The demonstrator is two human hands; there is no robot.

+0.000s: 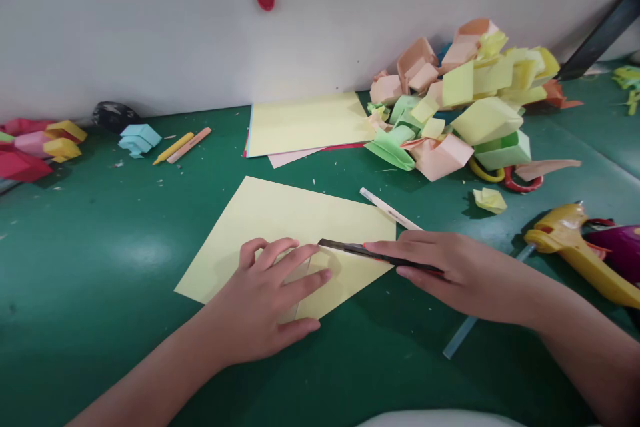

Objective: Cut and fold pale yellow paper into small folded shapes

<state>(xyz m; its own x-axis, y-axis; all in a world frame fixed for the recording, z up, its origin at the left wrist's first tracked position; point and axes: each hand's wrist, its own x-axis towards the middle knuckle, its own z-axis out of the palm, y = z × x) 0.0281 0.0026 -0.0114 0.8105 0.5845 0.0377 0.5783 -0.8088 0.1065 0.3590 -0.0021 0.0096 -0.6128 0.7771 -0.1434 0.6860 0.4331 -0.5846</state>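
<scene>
A pale yellow sheet of paper (250, 213) lies turned at an angle on the green tabletop. My left hand (275, 293) rests spread on its lower part, fingers apart; a straight line or edge shows in the paper by the fingertips. In my right hand (450, 270) is a dark utility knife (370, 251), held low with the blade tip at the paper, close to my left fingers. Whether the blade has cut through there cannot be seen. A white pen (387, 208) lies at the sheet's right corner, partly behind my right hand.
A paper stack (305, 123) lies by the wall, beside a heap of folded paper pieces (480, 93). At right are a yellow glue gun (575, 240), its glue stick (463, 337) and scissors handles (523, 181). Folded blue paper (140, 139) and a yellow pencil-shaped piece (173, 149) sit left.
</scene>
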